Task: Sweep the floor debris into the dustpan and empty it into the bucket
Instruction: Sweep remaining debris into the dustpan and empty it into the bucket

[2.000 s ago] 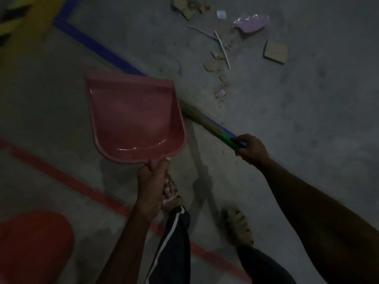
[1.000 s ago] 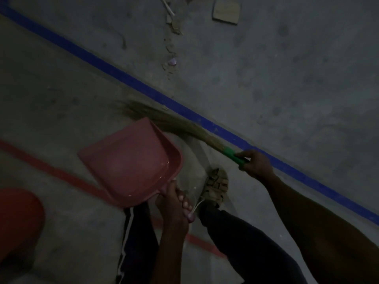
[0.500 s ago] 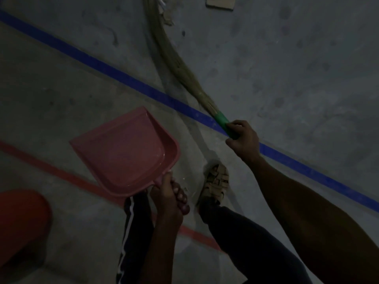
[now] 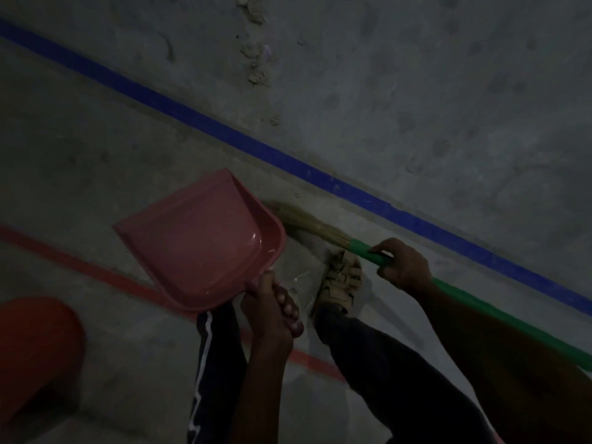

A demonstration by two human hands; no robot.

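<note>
My left hand grips the handle of a pink dustpan, which is held above the floor with its mouth pointing up and left; its tray looks empty. My right hand grips the green handle of a straw broom. The broom's bristles lie low behind the dustpan's right edge, partly hidden. Small bits of debris lie on the concrete beyond the blue line, near the top of the view. A red bucket stands at the lower left.
A blue floor line runs diagonally from upper left to lower right. A red line crosses under the dustpan. My sandalled foot and dark trouser legs stand between my hands.
The broom has swung back from the debris at the top toward me, its bristles now low beside the dustpan. The dustpan stays in my left hand, little moved.
</note>
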